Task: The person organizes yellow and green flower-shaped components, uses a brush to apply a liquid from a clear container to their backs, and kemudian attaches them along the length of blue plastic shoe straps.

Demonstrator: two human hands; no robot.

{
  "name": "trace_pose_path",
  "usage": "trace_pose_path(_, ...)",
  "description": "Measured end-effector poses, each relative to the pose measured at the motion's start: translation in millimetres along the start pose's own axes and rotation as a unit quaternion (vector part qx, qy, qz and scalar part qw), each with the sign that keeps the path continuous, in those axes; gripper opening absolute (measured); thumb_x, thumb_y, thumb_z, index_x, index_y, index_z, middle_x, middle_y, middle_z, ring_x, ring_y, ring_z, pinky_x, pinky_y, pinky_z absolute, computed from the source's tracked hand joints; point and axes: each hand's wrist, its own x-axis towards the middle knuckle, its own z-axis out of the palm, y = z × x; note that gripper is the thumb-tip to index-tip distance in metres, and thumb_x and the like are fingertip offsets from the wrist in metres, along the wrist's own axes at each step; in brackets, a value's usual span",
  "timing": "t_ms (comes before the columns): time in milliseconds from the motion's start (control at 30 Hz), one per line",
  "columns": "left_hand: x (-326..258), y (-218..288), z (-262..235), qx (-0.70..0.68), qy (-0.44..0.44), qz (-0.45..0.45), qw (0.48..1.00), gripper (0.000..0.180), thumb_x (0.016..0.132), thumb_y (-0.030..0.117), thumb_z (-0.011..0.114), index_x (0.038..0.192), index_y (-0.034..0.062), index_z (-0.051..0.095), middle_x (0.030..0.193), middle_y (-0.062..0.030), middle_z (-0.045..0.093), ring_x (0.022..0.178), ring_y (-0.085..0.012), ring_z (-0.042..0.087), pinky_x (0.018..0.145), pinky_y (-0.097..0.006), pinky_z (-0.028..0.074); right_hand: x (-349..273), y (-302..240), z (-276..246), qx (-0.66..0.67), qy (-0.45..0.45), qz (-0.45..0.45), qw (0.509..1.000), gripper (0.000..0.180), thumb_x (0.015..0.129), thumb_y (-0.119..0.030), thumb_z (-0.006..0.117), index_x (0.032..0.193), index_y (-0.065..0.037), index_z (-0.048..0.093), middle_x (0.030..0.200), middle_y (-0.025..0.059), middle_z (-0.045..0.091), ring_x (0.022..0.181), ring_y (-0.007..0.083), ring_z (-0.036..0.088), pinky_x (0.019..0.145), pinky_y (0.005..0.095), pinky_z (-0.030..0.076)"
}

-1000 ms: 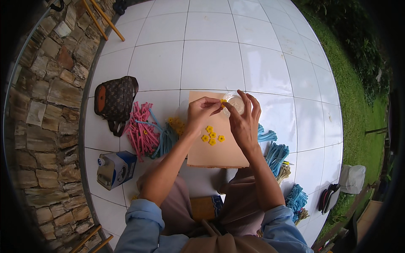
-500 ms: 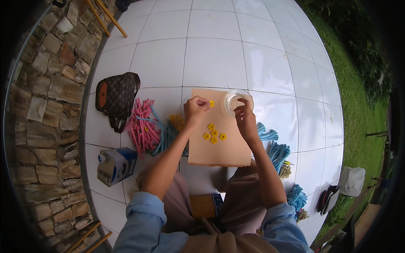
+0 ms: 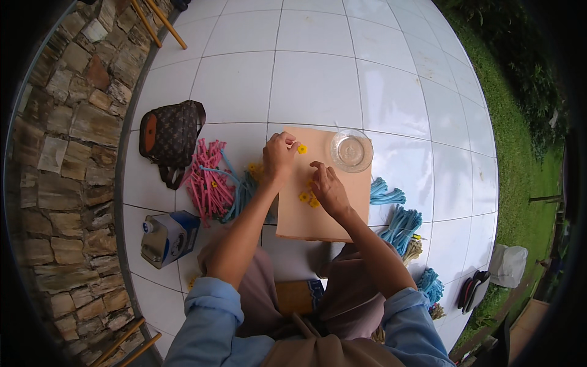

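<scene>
A small yellow flower (image 3: 302,148) is pinched at the fingertips of my left hand (image 3: 279,156), over the upper left part of a tan board (image 3: 312,223). My right hand (image 3: 330,191) hovers above the middle of the board, its index finger stretched out and apart, with no object seen in it. Partly hidden beneath its fingers lie several more yellow flowers (image 3: 313,202). A round clear glass dish (image 3: 351,151) rests on the board's far right corner, beyond my right hand.
Left of the board lie pink stems (image 3: 208,189), blue stems (image 3: 244,199), a brown patterned bag (image 3: 173,134) and a blue-and-grey can (image 3: 168,238). Bundles of blue stems (image 3: 400,227) lie to the right. A stone wall (image 3: 67,202) borders the tiled floor (image 3: 315,82); grass (image 3: 520,202) lies opposite.
My right hand has left the glass dish and come down and left over the loose flowers. My left hand keeps the flower in nearly the same place.
</scene>
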Motion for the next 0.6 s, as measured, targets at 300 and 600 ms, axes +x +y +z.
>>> trace_pose_path(300,-20,44,-6,-0.17,-0.323,0.011,0.931,0.02,0.085,0.016,0.058,0.096,-0.0007,0.062,0.078,-0.0108,0.066,0.071,-0.015,0.065,0.066,-0.025,0.05,20,4,-35,0.324,0.188,0.114,0.92,0.042,0.075,0.006,0.061,0.107,-0.002,0.036,0.078,0.0102,0.058,0.075,0.0191,0.062,0.07,0.0287,0.052)
trace_pose_path(600,-12,34,1,-0.182,-0.166,0.025,0.969,0.014,0.083,0.009,0.06,0.09,-0.003,0.063,0.074,-0.0085,0.065,0.069,-0.0133,0.064,0.063,-0.023,0.051,8,28,-57,-0.019,0.18,0.099,0.979,0.031,0.078,0.005,0.051,0.106,-0.008,0.056,0.101,0.0106,0.054,0.096,0.0274,0.052,0.078,0.0361,0.046)
